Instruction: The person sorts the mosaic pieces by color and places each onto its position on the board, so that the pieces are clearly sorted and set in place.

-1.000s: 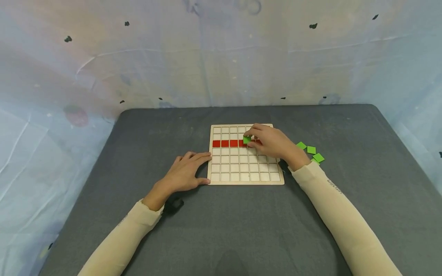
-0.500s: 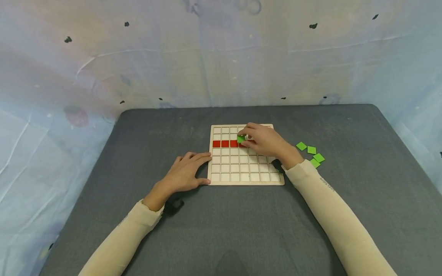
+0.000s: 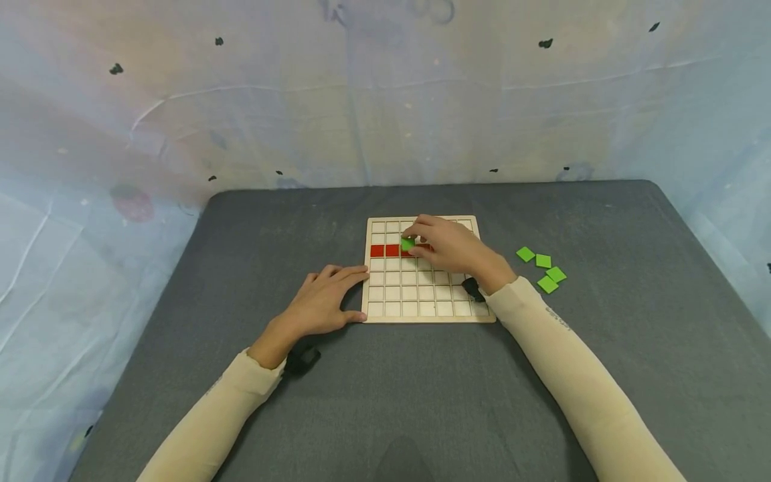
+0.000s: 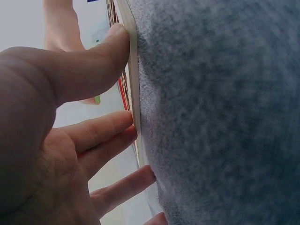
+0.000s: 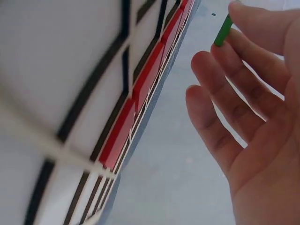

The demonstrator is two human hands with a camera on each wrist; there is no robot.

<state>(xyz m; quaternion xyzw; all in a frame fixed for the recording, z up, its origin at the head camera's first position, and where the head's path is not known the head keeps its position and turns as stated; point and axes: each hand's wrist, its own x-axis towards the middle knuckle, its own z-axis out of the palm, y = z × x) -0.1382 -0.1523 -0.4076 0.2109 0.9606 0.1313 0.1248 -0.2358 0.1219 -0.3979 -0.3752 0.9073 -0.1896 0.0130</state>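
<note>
A pale wooden grid board [image 3: 409, 289] lies on the dark table, with a row of red square tiles [image 3: 384, 251] set across it. My right hand [image 3: 454, 249] is over the board and pinches a green square tile [image 3: 407, 244] between thumb and fingertips. In the right wrist view that green tile [image 5: 223, 31] is seen edge-on, apart from the board's surface. My left hand [image 3: 322, 301] touches the board's left edge with thumb and fingertips. Close up in the left wrist view, the left thumb and straight fingers [image 4: 105, 131] meet the board's rim [image 4: 134, 70].
Several loose green tiles [image 3: 543, 261] lie on the grey table cloth [image 3: 434, 388] to the right of the board. A pale printed curtain [image 3: 385, 94] hangs behind the table. Dark wrist cameras [image 3: 303, 360] sit beneath the wrists.
My right hand has moved left along the red row with the green tile in its pinch. The left hand has stayed at the board's edge.
</note>
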